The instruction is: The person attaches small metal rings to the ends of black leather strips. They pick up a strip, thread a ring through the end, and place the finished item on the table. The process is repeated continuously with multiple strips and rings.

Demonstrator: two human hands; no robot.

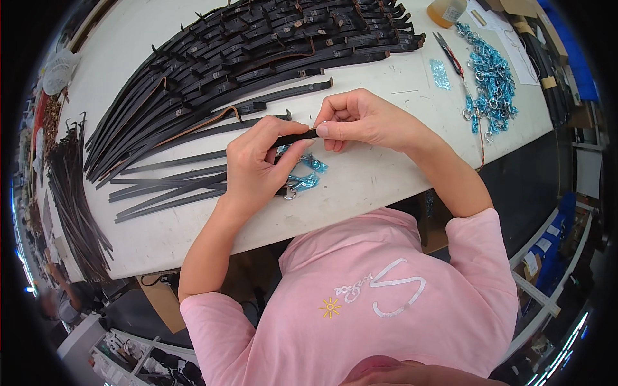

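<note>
Both hands meet over the front part of the white table, working on the end of one black strap (pixel 297 137). My left hand (pixel 257 154) pinches the strap between thumb and fingers. At its tip, my right hand (pixel 353 122) closes thumb against fingers; a small shiny bit shows there, too small to name. Just under my left hand lie metal rings in blue plastic wrap (pixel 305 181), next to a bare metal ring (pixel 290 193). Several flat black straps (pixel 168 193) stretch out to the left of that hand.
Rows of black straps (pixel 238 61) cover the far table. A dark bundle of thin straps (pixel 72 199) hangs over the left edge. At right are a pile of blue-wrapped metal hardware (pixel 492 83), pliers (pixel 449 55) and a jar of amber liquid (pixel 445 11).
</note>
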